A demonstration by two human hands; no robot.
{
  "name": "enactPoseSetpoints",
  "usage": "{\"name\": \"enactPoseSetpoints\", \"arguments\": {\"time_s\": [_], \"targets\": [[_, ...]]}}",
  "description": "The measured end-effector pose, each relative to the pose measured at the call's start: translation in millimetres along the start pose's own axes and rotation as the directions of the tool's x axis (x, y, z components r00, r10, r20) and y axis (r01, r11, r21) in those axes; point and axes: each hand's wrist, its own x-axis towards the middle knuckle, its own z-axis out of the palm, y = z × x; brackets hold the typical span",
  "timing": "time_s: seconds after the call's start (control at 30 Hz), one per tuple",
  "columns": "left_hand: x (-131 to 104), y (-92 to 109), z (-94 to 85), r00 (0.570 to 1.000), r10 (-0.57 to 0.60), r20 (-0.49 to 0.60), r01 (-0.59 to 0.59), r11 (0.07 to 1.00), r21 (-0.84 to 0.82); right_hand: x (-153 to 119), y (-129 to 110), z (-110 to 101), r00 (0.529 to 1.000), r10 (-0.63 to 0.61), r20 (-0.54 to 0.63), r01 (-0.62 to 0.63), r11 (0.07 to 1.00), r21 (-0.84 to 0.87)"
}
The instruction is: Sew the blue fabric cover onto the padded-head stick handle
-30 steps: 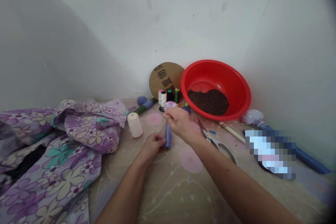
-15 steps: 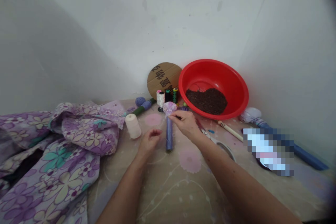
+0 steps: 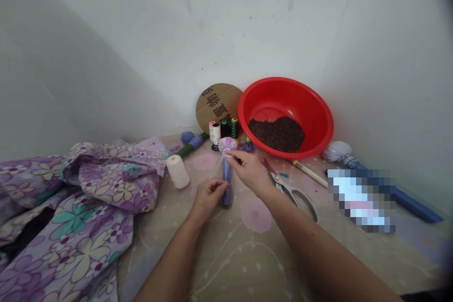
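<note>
A blue-wrapped stick (image 3: 227,197) lies on the table, pointing away from me. Its far end carries a small round head of purple floral cloth (image 3: 228,143), gathered at the neck. My right hand (image 3: 247,170) is closed there, thumb and forefinger pinching the stick just below the cloth. Lower down, my left hand (image 3: 209,194) has its fingertips pressed together over the stick's near half. Whatever lies between those fingertips is too small to make out. Left of the hands stands a cone of white thread (image 3: 177,171). Scissors (image 3: 295,194) lie right of my right wrist.
Behind stand several thread spools (image 3: 224,129), a round cardboard piece (image 3: 215,101) and a red basin (image 3: 286,104) holding dark grains. Floral cloth (image 3: 92,203) heaps at left. On the right are a wooden-looking stick (image 3: 310,173), a blue rod (image 3: 417,205) and a pixelated object (image 3: 361,200).
My left hand has moved right and slightly forward, from beside the stick onto it, with its fingers pinched. The right hand stays at the neck. The view has shifted slightly.
</note>
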Motion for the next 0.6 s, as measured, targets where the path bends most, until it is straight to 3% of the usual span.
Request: {"name": "enactPoseSetpoints", "arguments": {"time_s": [0.1, 0.2, 0.3, 0.5, 0.6], "targets": [[0.9, -0.4, -1.5, 0.999, -0.051, -0.017, 0.049, 0.996, -0.072, -9.6, 7.2, -4.9, 0.998, 0.057, -0.038, -0.057, 0.998, 0.011], [2.4, -1.5, -1.1, 0.998, -0.063, -0.018, 0.061, 0.992, -0.111, -24.7, 15.1, -7.4, 0.983, 0.097, 0.153, -0.106, 0.993, 0.052], [3.6, -2.0, 0.1, 0.998, -0.066, -0.021, 0.063, 0.990, -0.127, -38.8, 21.7, -4.8, 0.933, 0.137, 0.332, -0.170, 0.983, 0.071], [3.8, -2.6, 0.0, 0.996, -0.081, -0.024, 0.077, 0.986, -0.146, -51.1, 27.9, 8.5, 0.882, 0.185, 0.434, -0.211, 0.977, 0.013], [4.1, -5.7, -0.1, 0.995, -0.088, -0.035, 0.082, 0.985, -0.153, -53.4, 28.0, 12.8, 0.878, 0.182, 0.442, -0.201, 0.980, -0.003]]}}
